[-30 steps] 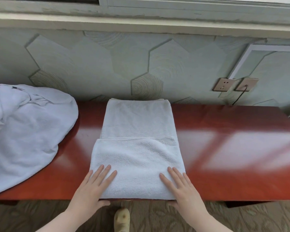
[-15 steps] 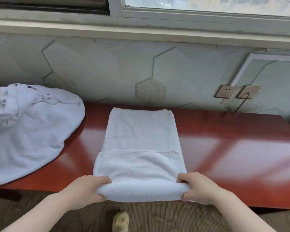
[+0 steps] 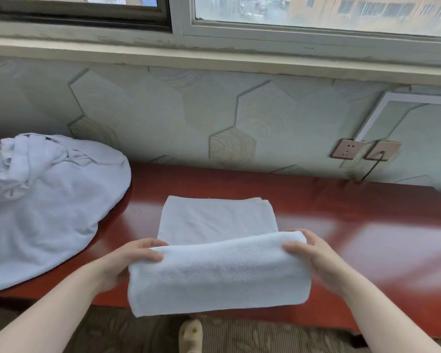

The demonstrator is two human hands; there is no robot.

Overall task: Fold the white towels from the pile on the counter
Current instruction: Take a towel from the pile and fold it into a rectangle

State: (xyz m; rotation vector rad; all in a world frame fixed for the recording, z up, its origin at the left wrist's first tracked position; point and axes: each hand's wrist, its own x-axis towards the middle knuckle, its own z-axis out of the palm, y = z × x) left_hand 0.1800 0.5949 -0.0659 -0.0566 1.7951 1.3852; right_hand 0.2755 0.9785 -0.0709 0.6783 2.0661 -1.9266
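Pile [image 3: 46, 205]: waits on my left, unfolded.
Left hand [image 3: 127, 261]: curled round the towel [image 3: 219, 273] roll's left end, steadying it.
Towel: mid-counter [image 3: 367, 225], near part lifted for folding forward.
Right hand [image 3: 313, 256]: grips right end, keeping edges level.

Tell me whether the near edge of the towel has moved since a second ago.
Yes. Both hands, left and right, have lifted the towel's near edge off the red counter and are carrying it toward the wall, over the flat far half.
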